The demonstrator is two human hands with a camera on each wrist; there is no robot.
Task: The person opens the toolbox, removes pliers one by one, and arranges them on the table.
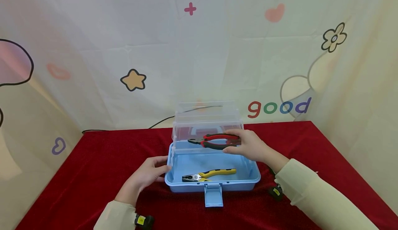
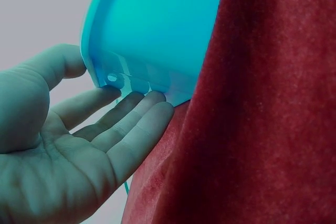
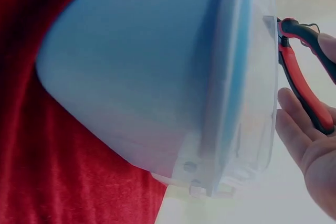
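Pliers with red-and-black curved handles (image 1: 214,145) are held above the open light-blue plastic box (image 1: 186,188), long axis left-to-right along it, nose leftward. Right hand (image 1: 248,143) is nearer; its fingers, parted, grip the handle ends. Left hand (image 1: 149,173), fingers nearly straight, touches the box's left end. Yellow-and-black-handled pliers (image 1: 219,171) lie inside, near the front.

Right grip (image 1: 247,143) higher than left grip (image 1: 150,170)

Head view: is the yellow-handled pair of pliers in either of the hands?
No, the yellow-handled pliers lie in the blue box, while the right hand holds the red-and-black pliers.
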